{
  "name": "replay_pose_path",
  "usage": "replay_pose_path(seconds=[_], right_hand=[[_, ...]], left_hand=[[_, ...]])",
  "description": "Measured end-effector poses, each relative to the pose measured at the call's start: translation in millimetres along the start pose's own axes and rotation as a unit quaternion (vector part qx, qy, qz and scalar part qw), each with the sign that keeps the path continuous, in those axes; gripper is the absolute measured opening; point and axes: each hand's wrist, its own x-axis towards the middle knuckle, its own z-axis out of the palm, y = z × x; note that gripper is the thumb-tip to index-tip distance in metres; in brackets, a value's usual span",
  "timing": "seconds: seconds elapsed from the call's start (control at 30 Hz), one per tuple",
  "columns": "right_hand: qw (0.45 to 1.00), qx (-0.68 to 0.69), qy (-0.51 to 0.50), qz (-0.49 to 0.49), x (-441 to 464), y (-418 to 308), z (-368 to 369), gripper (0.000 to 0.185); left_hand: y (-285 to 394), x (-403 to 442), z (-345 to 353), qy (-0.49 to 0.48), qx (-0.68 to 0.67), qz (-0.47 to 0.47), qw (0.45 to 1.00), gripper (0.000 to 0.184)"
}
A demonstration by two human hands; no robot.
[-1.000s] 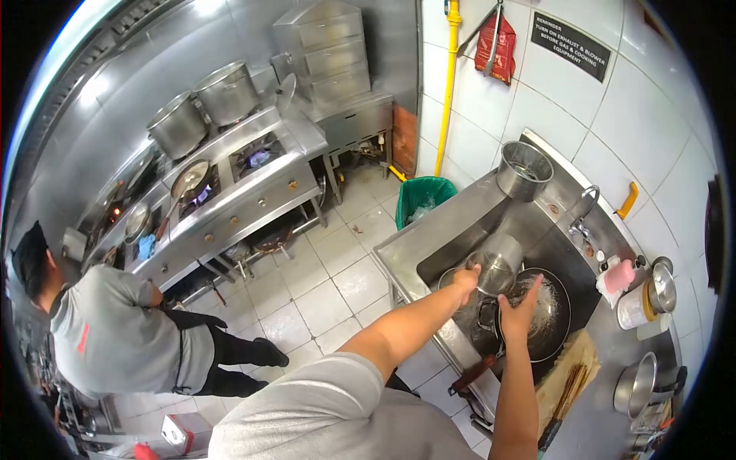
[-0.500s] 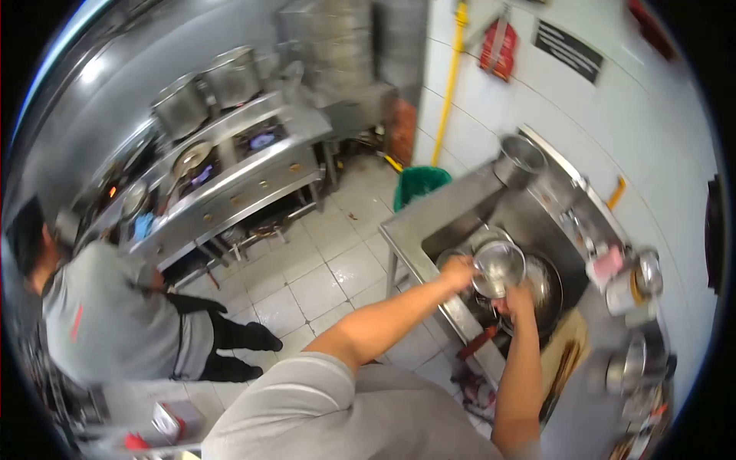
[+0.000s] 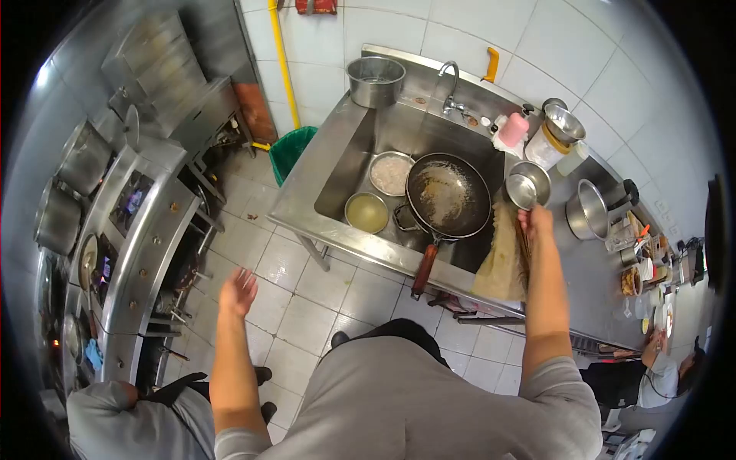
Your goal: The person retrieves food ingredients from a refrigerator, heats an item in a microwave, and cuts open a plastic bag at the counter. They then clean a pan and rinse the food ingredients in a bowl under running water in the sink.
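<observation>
My right hand [image 3: 534, 221] grips the near rim of a small metal bowl [image 3: 529, 182], which is tilted at the right edge of the sink. My left hand [image 3: 238, 292] is away to the left over the floor, fingers apart and holding nothing. In the sink [image 3: 360, 157] a worn frying pan [image 3: 448, 198] with a wooden handle [image 3: 425, 272] leans toward me. Beside the pan are a bowl of yellowish liquid [image 3: 366, 212] and a bowl with pale contents [image 3: 391, 174]. A stained cloth or board [image 3: 501, 257] lies below the bowl in my right hand.
A metal pot [image 3: 376, 80] stands at the sink's back-left corner, near the faucet [image 3: 452, 96]. Right of the sink are a pink bottle [image 3: 514, 129] and another pot [image 3: 588, 211]. A stove with flames [image 3: 123, 268] and a co-worker [image 3: 138, 414] are to the left.
The view has turned right. My left hand has let go of the metal bowl and swung left. My right hand has carried the bowl from over the sink to its right side.
</observation>
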Motion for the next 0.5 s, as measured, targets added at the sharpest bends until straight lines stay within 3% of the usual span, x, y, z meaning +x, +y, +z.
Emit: replay_pose_path(seconds=[0.1, 0.13, 0.17, 0.2, 0.23, 0.27, 0.33, 0.37, 0.4, 0.43, 0.47, 0.5], right_hand=[[1.000, -0.001, 0.023, 0.006, 27, -15, -56, 0.030], [0.999, -0.022, 0.038, 0.008, 40, -16, -71, 0.030], [0.998, -0.042, 0.053, 0.012, 52, -16, -84, 0.031], [0.997, -0.056, 0.049, 0.008, 60, -17, -94, 0.033], [0.998, -0.051, 0.047, 0.009, 76, -12, -106, 0.033], [0.997, -0.051, 0.052, 0.009, 96, -4, -119, 0.034], [0.997, -0.060, 0.052, 0.009, 123, 6, -137, 0.037], [0.995, -0.090, 0.049, 0.006, 135, 12, -144, 0.042], [0.992, -0.122, 0.041, 0.000, 153, 21, -154, 0.048], [0.933, -0.324, 0.126, -0.091, 194, 40, -175, 0.057], [0.821, -0.499, 0.203, -0.190, 228, 59, -179, 0.070], [0.799, -0.432, 0.313, -0.276, 163, 42, -146, 0.090]], left_hand=[[-59, -11, -104, 0.061, 0.016, 0.016, 0.998, 0.059], [-94, -6, -158, 0.085, 0.010, -0.020, 0.996, 0.056], [-123, -34, -164, 0.205, -0.007, -0.010, 0.979, 0.049], [-149, -66, -182, 0.228, -0.035, -0.043, 0.972, 0.042], [-156, -105, -181, 0.226, -0.093, -0.162, 0.956, 0.038], [-206, -103, -252, 0.178, 0.007, -0.119, 0.977, 0.030], [-233, -174, -232, 0.361, -0.012, -0.199, 0.911, 0.022], [-239, -203, -227, 0.370, -0.023, -0.196, 0.908, 0.022], [-250, -232, -223, 0.369, 0.082, -0.213, 0.901, 0.027], [-264, -261, -221, 0.368, 0.181, -0.230, 0.882, 0.033], [-276, -281, -229, 0.359, 0.208, -0.231, 0.880, 0.033], [-290, -294, -251, 0.350, 0.229, -0.230, 0.879, 0.033]])
